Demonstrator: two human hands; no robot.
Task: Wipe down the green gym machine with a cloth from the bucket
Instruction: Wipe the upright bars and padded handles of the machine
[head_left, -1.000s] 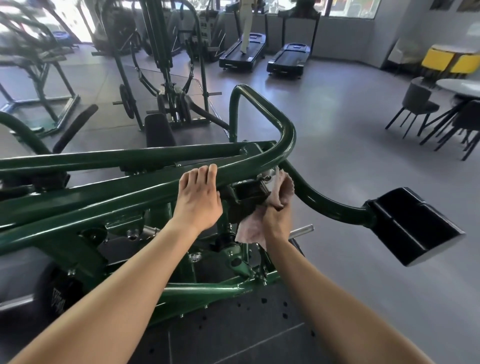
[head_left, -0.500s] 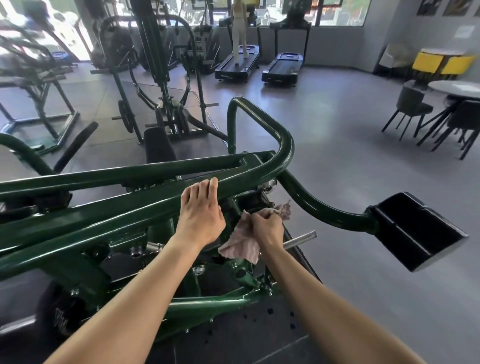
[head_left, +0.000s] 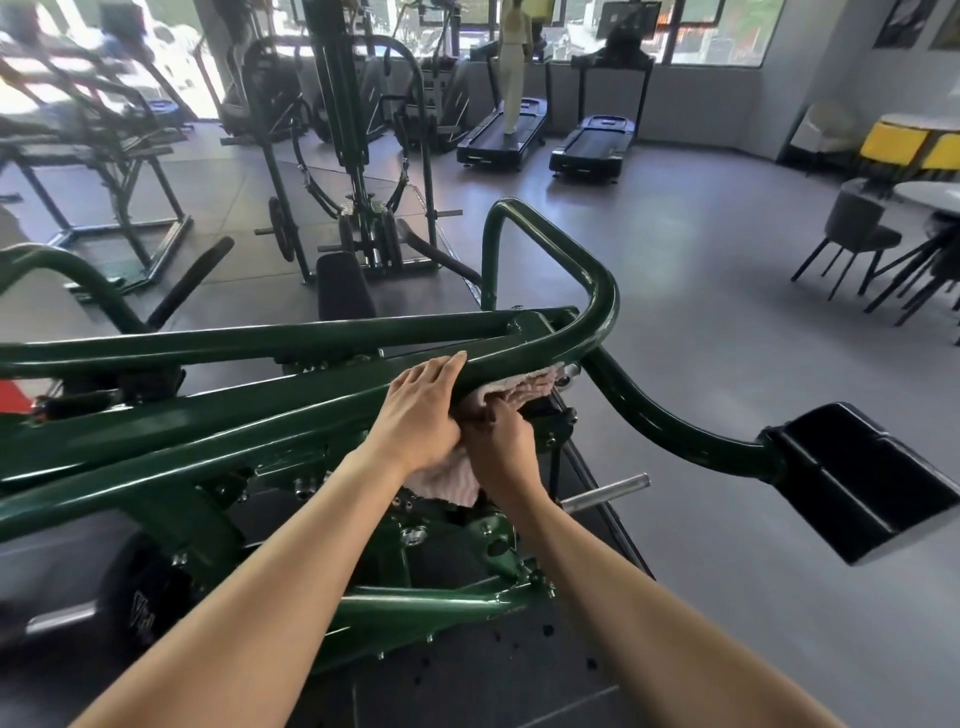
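Pale pink ribbed cloth (head_left: 524, 387) is bunched against the underside of the curved tube of the dark green tubular steel gym machine (head_left: 234, 421), centre frame, with a loose end hanging below the wrists. Right hand (head_left: 501, 441) has its fingers curled into the cloth, gripping it and pressing it up to the tube. Left hand (head_left: 415, 423) lies flat on top of the same tube, fingers straight and together, holding nothing. The two hands touch side by side.

The machine's frame runs from the left edge across to the bend. From the bend a green arm goes right to a black padded rectangular block (head_left: 857, 483). A short chrome peg (head_left: 605, 490) sticks out just below right of the hands. A black weight plate (head_left: 140, 597) sits lower left.

Grey floor (head_left: 701, 338) all around. Further back are another green machine (head_left: 343, 156) and two black treadmills (head_left: 592, 140), with a person (head_left: 514, 78) on the left one. Dark chairs (head_left: 852, 234) and a white round table (head_left: 930, 195) are far right.
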